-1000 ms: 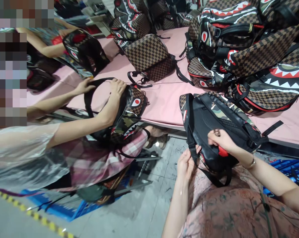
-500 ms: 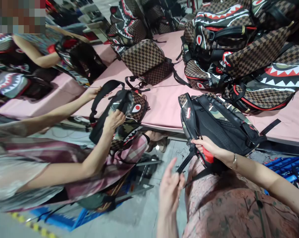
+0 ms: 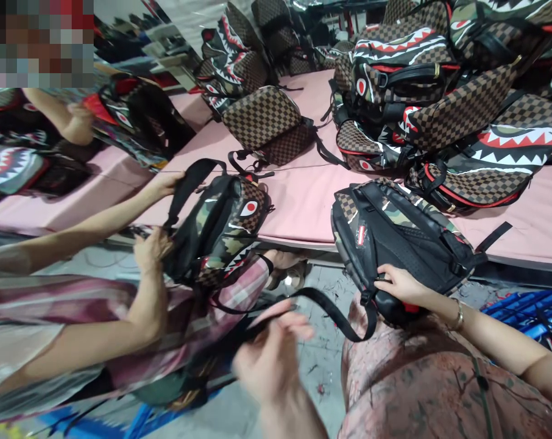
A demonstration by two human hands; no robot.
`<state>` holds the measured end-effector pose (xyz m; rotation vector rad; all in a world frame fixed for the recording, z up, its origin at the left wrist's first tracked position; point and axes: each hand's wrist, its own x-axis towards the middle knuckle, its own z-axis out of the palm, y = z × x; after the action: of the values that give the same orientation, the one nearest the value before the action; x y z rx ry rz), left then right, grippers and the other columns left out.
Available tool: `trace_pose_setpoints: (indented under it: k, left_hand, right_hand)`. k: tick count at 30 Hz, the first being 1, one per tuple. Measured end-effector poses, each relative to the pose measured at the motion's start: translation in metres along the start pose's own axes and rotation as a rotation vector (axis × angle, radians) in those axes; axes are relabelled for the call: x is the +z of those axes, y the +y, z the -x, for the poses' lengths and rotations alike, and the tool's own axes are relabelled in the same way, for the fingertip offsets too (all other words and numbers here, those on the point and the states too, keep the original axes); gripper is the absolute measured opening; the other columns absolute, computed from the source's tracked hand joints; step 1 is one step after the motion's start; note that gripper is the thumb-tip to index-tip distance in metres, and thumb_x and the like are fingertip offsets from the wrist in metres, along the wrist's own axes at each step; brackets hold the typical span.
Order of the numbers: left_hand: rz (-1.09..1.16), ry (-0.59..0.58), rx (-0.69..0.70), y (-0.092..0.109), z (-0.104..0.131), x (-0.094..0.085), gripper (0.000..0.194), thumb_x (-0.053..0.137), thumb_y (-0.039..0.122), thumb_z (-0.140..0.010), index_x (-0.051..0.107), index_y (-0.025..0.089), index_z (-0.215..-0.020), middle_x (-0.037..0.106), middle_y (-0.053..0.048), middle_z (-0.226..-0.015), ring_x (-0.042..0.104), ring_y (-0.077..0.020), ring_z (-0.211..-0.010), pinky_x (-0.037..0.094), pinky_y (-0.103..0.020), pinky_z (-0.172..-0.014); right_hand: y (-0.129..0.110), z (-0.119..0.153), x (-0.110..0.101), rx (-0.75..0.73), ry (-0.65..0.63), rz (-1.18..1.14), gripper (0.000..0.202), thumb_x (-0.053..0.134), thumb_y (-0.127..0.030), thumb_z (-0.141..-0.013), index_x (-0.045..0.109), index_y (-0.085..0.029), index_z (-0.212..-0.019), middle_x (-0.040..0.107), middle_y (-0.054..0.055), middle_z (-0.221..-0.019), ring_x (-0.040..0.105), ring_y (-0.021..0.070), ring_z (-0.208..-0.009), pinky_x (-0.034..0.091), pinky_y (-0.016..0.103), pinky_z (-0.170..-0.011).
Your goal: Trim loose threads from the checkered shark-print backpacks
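Note:
A black-backed backpack (image 3: 408, 244) with camouflage and brown check panels leans against the table edge and my lap, back panel facing up. My right hand (image 3: 401, 286) is closed on it at its lower edge, near a strap buckle and a bit of red. From there a loose black strap (image 3: 331, 308) curves out to the left. At the strap's far end is my left hand (image 3: 276, 353), blurred by motion, with the strap running between its thumb and fingers. Exactly how the fingers grip it is partly smeared.
A co-worker on the left handles another camouflage backpack (image 3: 216, 225). Backpacks with shark-teeth prints (image 3: 499, 152) pile up on the pink table (image 3: 298, 213). A checked backpack (image 3: 262, 119) lies farther back. Blue crates (image 3: 527, 311) stand low at right. Another person works at far left.
My left hand has swung left and down, drawing the black strap out. My right hand has shifted slightly along the backpack's edge. The co-worker's near hand has moved left to their bag's strap.

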<state>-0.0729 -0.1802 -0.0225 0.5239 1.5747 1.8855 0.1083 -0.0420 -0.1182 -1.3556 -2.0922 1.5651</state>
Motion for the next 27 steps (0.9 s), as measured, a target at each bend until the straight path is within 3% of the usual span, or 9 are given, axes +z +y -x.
trace_pose_setpoints:
  k: [2,5,9,15,23,27]
  left_hand:
    - [-0.028,-0.133,-0.225,-0.017,0.002,0.021,0.028,0.066,0.038,-0.07,0.062,0.01,-0.075,0.053,0.003,-0.044,0.044,-0.0067,-0.032,0.034,-0.018,-0.033]
    - [-0.01,-0.274,-0.48,-0.044,0.009,0.048,0.036,0.063,0.046,-0.069,0.063,0.011,-0.073,0.045,0.005,-0.034,0.037,-0.0054,-0.026,0.028,-0.016,-0.031]
    - [-0.017,-0.316,-0.462,-0.06,0.016,0.06,0.036,0.06,0.047,-0.071,0.062,0.011,-0.075,0.044,0.006,-0.034,0.036,-0.0051,-0.027,0.03,-0.017,-0.032]
    - [-0.176,-0.445,-0.408,-0.056,0.015,0.053,0.037,0.058,0.048,-0.072,0.063,0.012,-0.078,0.047,0.004,-0.035,0.039,-0.0059,-0.029,0.029,-0.017,-0.034]
    - [-0.241,-0.514,-0.396,-0.06,0.015,0.052,0.037,0.058,0.048,-0.073,0.063,0.012,-0.079,0.047,0.005,-0.037,0.039,-0.0059,-0.031,0.03,-0.018,-0.036]
    - [-0.219,-0.51,-0.389,-0.063,0.013,0.052,0.036,0.057,0.048,-0.074,0.062,0.013,-0.078,0.044,0.006,-0.036,0.038,-0.0058,-0.03,0.03,-0.018,-0.036]
  right_hand:
    - [0.0,0.011,-0.008,-0.059,0.114,0.076,0.034,0.056,-0.033,-0.075,0.048,-0.018,-0.105,0.054,-0.002,-0.071,0.051,0.0136,-0.063,0.037,0.026,-0.06]
    - [-0.003,0.026,-0.022,-0.17,0.216,0.035,0.026,0.045,-0.032,-0.083,0.047,-0.022,-0.107,0.058,0.002,-0.088,0.056,0.0161,-0.078,0.041,0.03,-0.073]
    - [-0.011,0.038,-0.03,-0.325,0.22,-0.02,0.018,0.048,-0.025,-0.081,0.053,-0.022,-0.097,0.06,0.003,-0.093,0.056,0.0161,-0.086,0.042,0.029,-0.078]
    - [-0.031,0.041,-0.028,-0.476,0.102,-0.009,0.014,0.051,-0.023,-0.081,0.057,-0.019,-0.093,0.062,0.003,-0.086,0.056,0.014,-0.079,0.043,0.025,-0.071]
    - [-0.031,0.029,-0.024,-0.435,0.117,0.037,0.007,0.057,-0.019,-0.076,0.062,-0.02,-0.079,0.065,0.001,-0.079,0.058,0.0144,-0.076,0.042,0.025,-0.072]
    - [-0.03,0.03,-0.024,-0.357,0.101,-0.097,0.01,0.054,-0.022,-0.078,0.06,-0.021,-0.086,0.064,0.001,-0.083,0.059,0.0133,-0.075,0.044,0.024,-0.069]
